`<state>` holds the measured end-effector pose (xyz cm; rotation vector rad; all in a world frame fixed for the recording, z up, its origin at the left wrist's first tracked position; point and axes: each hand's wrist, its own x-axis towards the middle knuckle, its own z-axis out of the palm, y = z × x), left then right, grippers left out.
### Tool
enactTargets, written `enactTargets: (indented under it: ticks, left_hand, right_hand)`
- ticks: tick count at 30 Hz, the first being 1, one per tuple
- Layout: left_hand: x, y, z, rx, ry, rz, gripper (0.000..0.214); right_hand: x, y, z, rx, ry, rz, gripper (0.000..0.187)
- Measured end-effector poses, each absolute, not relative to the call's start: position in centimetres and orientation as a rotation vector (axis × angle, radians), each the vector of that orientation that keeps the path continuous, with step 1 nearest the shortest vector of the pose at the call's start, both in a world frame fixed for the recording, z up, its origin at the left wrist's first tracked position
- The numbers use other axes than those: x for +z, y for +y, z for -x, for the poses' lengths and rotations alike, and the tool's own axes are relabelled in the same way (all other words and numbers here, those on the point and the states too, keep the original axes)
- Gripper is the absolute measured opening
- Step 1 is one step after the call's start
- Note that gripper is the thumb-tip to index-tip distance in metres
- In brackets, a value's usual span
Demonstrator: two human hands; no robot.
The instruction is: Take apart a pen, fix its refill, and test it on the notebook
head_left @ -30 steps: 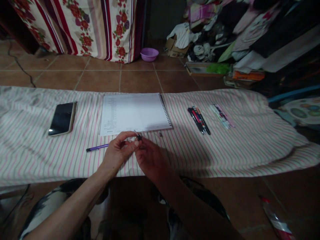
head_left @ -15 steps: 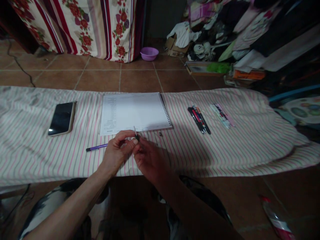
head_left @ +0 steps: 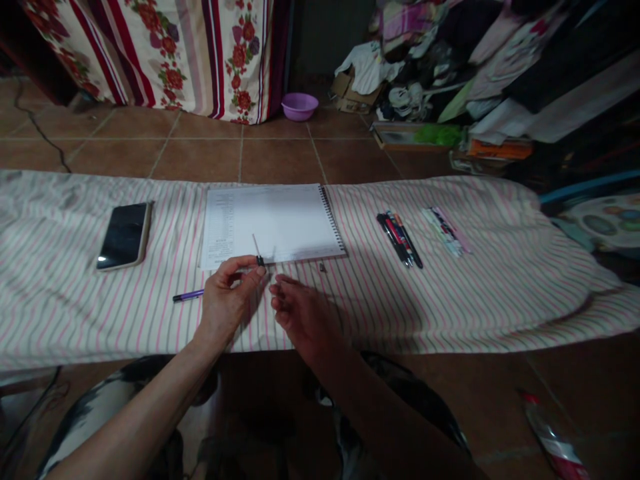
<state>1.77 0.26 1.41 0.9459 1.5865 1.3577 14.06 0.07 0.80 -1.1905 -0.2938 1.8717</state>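
Note:
My left hand (head_left: 227, 301) pinches a small dark pen part with a thin clear refill (head_left: 258, 252) sticking up from it, just in front of the spiral notebook (head_left: 270, 223). My right hand (head_left: 299, 313) hovers beside it, fingers loosely curled, nothing visible in it. A purple pen barrel (head_left: 187, 295) lies on the striped cloth (head_left: 475, 300) left of my left hand. A tiny dark piece (head_left: 323, 267) lies on the cloth near the notebook's corner.
A phone (head_left: 125, 235) lies at the left on the cloth. A bunch of pens (head_left: 399, 239) and a patterned pouch (head_left: 445, 231) lie to the right. Behind are tiled floor, a purple bowl (head_left: 299, 106), a floral curtain and piled clothes. A red-capped tube (head_left: 550, 437) lies on the floor.
My hands have parted. The left hand has moved slightly left and up with the refill piece; the right hand has let go and dropped back.

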Motion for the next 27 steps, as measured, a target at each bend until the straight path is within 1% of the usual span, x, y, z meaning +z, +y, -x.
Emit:
enactTargets:
  ticks: [4,7,12,16,27]
  left_hand:
    - [1.46,0.33,-1.81,1.345,1.56,-0.919,0.021]
    - [1.58,0.3,-1.88,1.332,1.598,-0.955,0.02]
    - [1.53,0.26,-1.92,1.344,1.58,-1.008,0.018]
    - [1.32,0.35,-1.82,1.336,1.556,-0.985,0.019]
    - [1.25,0.34,-1.98,1.354,1.51,-0.949,0.021]
  right_hand:
    - [1.16,0.04,-14.38,1.742,-0.42,1.27,0.024]
    - [1.31,0.13,-14.49,1.656,-0.509,1.287,0.025]
    - [1.17,0.41,-14.41,1.568,-0.622,1.243,0.024]
    - [1.03,0.51,-14.45,1.496,-0.68,1.292,0.022]
    - [0.89,0.89,-14.49,1.437,-0.74,1.28,0.019]
